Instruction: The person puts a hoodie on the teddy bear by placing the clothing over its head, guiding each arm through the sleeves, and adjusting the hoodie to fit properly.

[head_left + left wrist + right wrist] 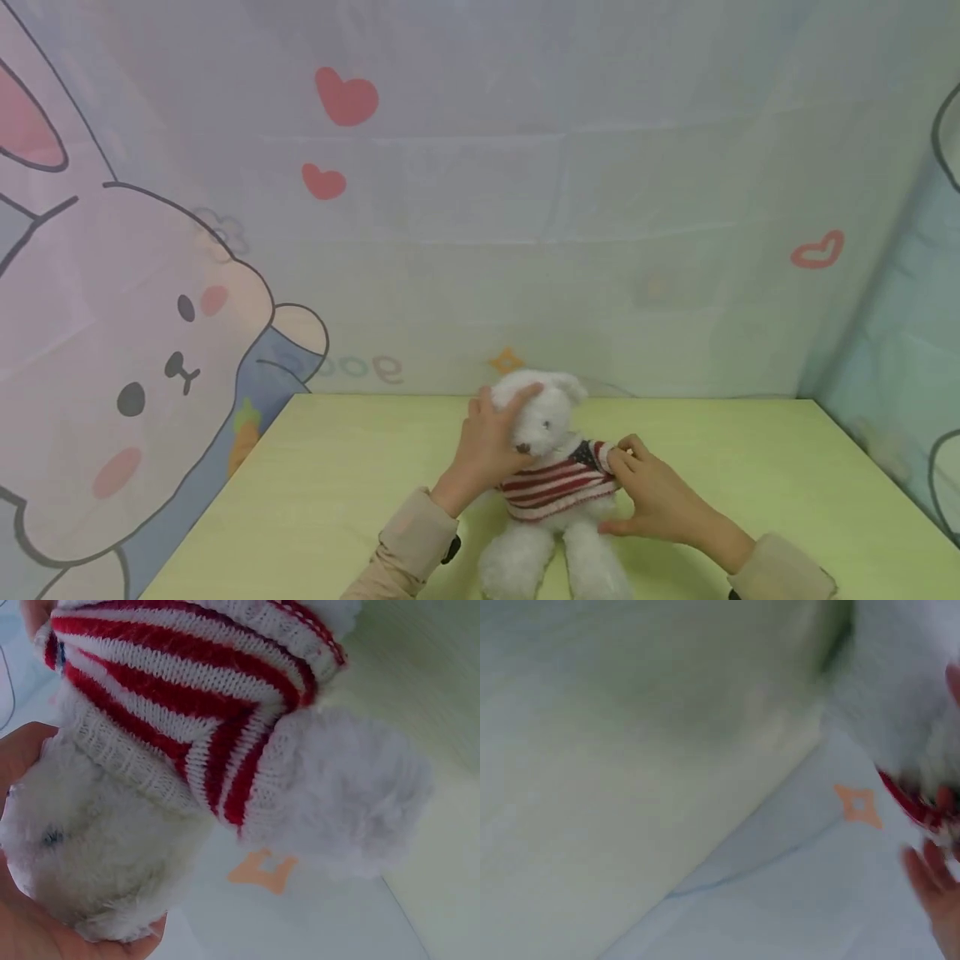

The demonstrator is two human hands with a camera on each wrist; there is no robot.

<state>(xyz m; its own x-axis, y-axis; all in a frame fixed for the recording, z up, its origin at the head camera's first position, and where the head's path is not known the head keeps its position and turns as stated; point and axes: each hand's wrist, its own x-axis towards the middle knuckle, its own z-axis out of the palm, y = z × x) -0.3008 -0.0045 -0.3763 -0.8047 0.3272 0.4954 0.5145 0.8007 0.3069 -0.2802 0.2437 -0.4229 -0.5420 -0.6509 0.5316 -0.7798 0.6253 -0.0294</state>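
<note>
A white teddy bear (525, 550) in a red-and-white striped knitted sweater (551, 492) is upright on the table, its legs toward the near edge. My left hand (487, 442) grips the bear's head from the side, thumb across the muzzle and fingers behind. The left wrist view shows that hand around the furry head (112, 847), with one sleeve and a white paw (337, 795) hanging free. My right hand (660, 496) is at the bear's other arm, fingers curled over the sleeve end and thumb low beside the leg. The right wrist view shows only part of this hold.
A pale yellow-green table (337, 467) lies beneath the bear. Behind it hangs a cloth backdrop (600, 183) with printed hearts and a large cartoon rabbit (97, 333) on the left. Another cloth (915, 333) closes off the right side.
</note>
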